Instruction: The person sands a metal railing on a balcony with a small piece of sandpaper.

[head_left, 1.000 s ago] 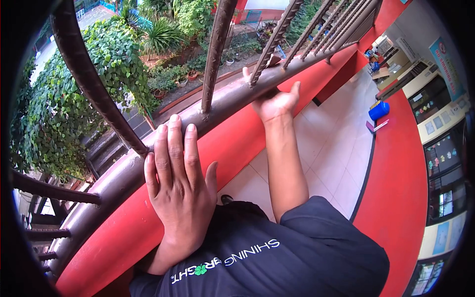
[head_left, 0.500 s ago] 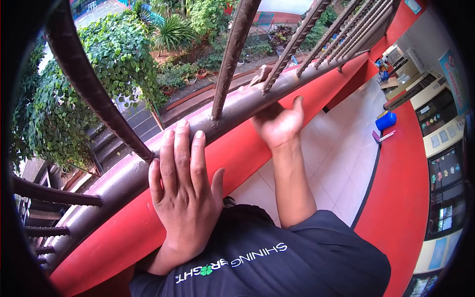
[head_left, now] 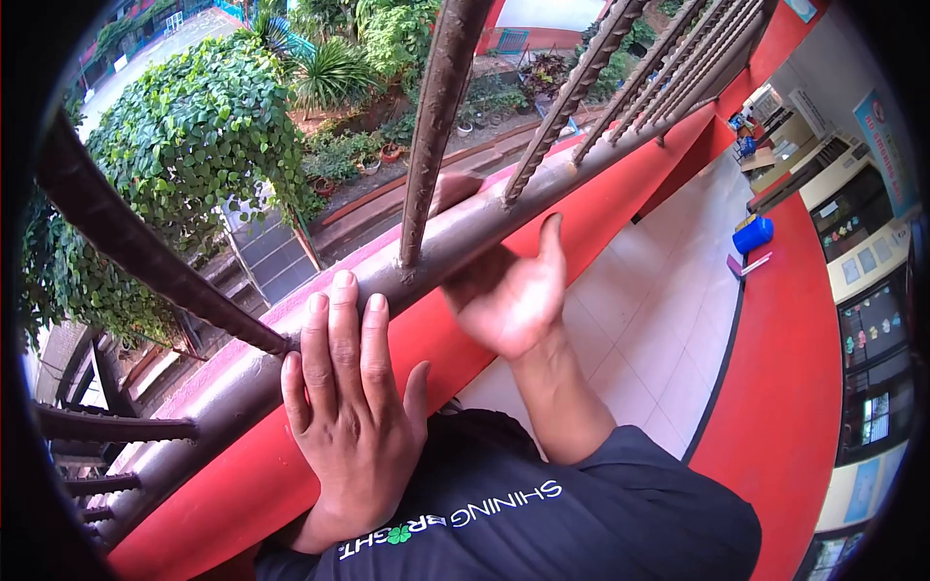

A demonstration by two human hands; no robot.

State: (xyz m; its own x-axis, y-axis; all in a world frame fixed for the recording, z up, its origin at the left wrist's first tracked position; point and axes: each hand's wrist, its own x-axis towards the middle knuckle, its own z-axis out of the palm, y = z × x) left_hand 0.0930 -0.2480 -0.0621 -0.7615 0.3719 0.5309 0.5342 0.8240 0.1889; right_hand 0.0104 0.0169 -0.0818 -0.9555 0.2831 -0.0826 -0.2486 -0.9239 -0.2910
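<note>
My left hand (head_left: 354, 407) rests with its back up on the brown metal rail (head_left: 339, 305), fingertips on top of the pipe, fingers stretched out and thumb apart. To its right, my right hand (head_left: 509, 300) reaches under the same rail with the palm turned up. Its fingers pass beneath the pipe and curl up on the far side between two bars, while the thumb sticks up on the near side. The pipe hides part of those fingers. A twisted brown bar (head_left: 436, 126) rises from the rail between my hands.
Below the rail runs a red wall (head_left: 232, 484). Beyond it are a leafy vine (head_left: 194, 145), potted plants and steps. At right, a tiled corridor (head_left: 639, 329) holds a blue bin (head_left: 753, 234) beside a red-and-cream wall with windows.
My right hand has slid along the rail toward my left hand, its fingers still around the underside. My left hand stays on the rail; the view has shifted slightly.
</note>
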